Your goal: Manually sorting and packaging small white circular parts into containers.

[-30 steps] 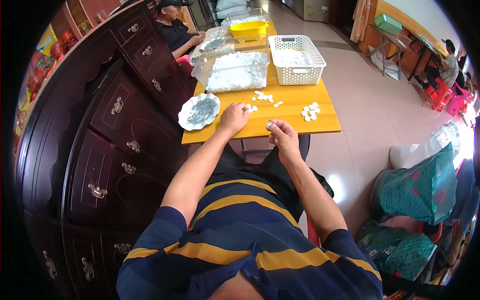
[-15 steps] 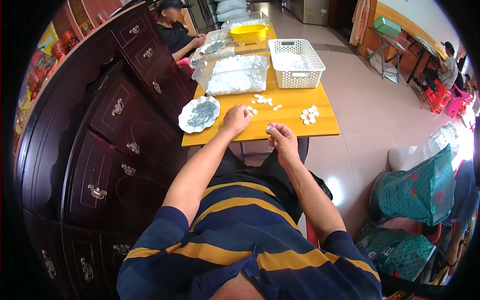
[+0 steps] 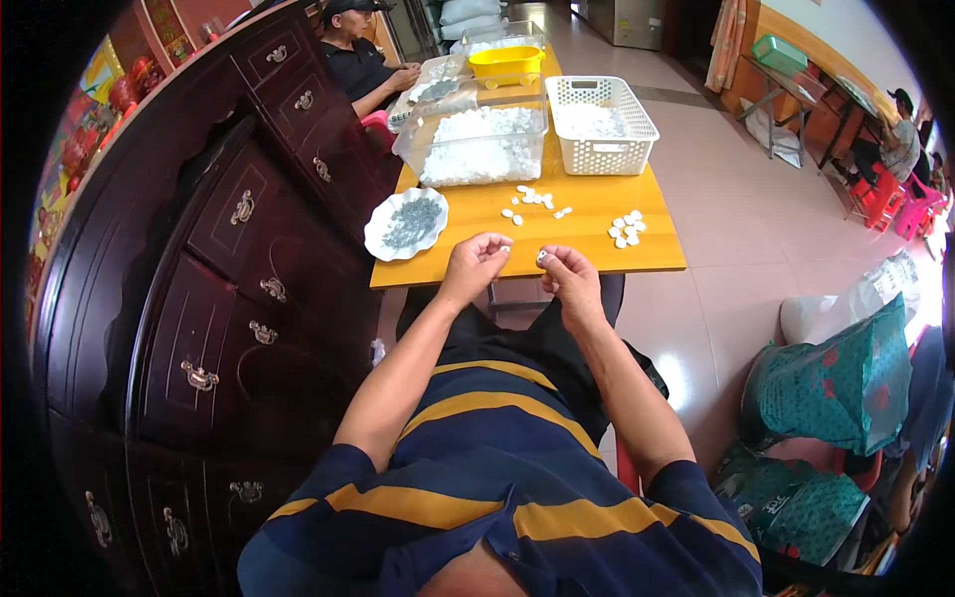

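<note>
My left hand [image 3: 477,269] is held over the table's near edge, closed, its thumb and forefinger pinched on a small white piece [image 3: 505,249]. Close to its right, my right hand [image 3: 570,282] pinches another small white plastic piece [image 3: 542,257] with a dark spot on it. A gap separates the two pieces. Just beyond my hands lie several loose white pieces [image 3: 534,198], and a cluster of rounded white pieces [image 3: 627,229] sits to the right. Left of my left hand, a scalloped white plate [image 3: 375,239] holds many small grey bits [image 3: 411,221].
Behind the loose pieces stand a clear plastic bin [image 3: 410,159] full of white pieces and a white perforated basket [image 3: 602,159]. Farther back is a yellow tub [image 3: 505,62]. A person [image 3: 358,65] sits at the table's left. A dark drawer cabinet [image 3: 214,269] flanks me; green sacks [image 3: 831,383] stand right.
My left hand has drawn back from the loose white pieces toward my right hand, now with a small white piece showing at its fingertips. My right hand has kept its pinch.
</note>
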The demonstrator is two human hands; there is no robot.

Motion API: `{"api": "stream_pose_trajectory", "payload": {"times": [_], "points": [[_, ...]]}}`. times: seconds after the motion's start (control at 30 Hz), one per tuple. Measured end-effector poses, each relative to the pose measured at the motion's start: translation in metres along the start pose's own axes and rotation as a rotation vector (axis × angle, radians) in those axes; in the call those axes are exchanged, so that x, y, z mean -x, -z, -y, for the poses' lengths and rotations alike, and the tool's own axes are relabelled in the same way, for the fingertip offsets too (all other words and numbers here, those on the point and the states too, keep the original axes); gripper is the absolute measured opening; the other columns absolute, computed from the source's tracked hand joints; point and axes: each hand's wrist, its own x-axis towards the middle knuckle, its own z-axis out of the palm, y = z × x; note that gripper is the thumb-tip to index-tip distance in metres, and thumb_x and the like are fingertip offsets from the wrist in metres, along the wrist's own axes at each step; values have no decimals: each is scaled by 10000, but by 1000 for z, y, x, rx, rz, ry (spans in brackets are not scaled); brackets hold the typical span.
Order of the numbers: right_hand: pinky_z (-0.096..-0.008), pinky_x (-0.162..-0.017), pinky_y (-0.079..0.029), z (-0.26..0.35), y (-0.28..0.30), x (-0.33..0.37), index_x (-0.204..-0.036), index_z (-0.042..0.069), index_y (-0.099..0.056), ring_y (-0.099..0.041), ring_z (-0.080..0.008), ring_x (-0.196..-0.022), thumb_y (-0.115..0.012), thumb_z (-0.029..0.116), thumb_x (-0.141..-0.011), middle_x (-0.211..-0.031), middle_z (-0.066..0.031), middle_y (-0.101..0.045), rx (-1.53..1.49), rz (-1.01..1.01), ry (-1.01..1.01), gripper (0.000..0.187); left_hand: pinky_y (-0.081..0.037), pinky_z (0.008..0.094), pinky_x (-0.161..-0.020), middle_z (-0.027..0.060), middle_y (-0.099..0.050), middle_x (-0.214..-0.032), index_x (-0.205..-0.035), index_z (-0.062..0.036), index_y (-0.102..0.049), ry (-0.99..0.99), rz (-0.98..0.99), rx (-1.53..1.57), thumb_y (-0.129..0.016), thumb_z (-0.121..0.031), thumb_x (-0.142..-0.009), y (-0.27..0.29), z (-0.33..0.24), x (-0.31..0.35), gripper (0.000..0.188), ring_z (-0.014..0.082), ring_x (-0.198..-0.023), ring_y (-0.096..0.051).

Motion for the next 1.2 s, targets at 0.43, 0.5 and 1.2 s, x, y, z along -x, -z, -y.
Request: {"api": "stream_pose_trajectory", "payload": {"times": [0.43, 0.5, 1.2], "points": [[-241, -678, -469, 1, -7, 7, -1089, 26, -670, -579, -90, -738, -685, 117, -948, -899, -13, -662, 68, 122, 16, 169, -502, 172, -683, -38, -655, -901, -1155, 12, -678, -77, 31, 39, -705, 0, -912, -3, -31, 27, 245, 7, -745, -579], [-226, -629, -421, 5, -10, 10, -1085, 18, -664, -539, -77, -682, -672, 91, -968, -873, -1, -647, 77, 121, 27, 138, -497, 165, -713, -50, -651, -907, -1162, 8, -687, -87, 33, 3, -709, -3, -913, -3, -31, 28, 251, 2, -759, -575], [-263, -735, -535, 2, -6, 8, -1063, 41, -677, -629, -116, -820, -640, 134, -974, -919, -34, -677, 183, 177, 35, 134, -544, 203, -734, 1, -706, -941, -1185, 10, -696, -141, 37, -35, -708, -32, -930, -5, -37, 31, 259, 48, -791, -635]]}}
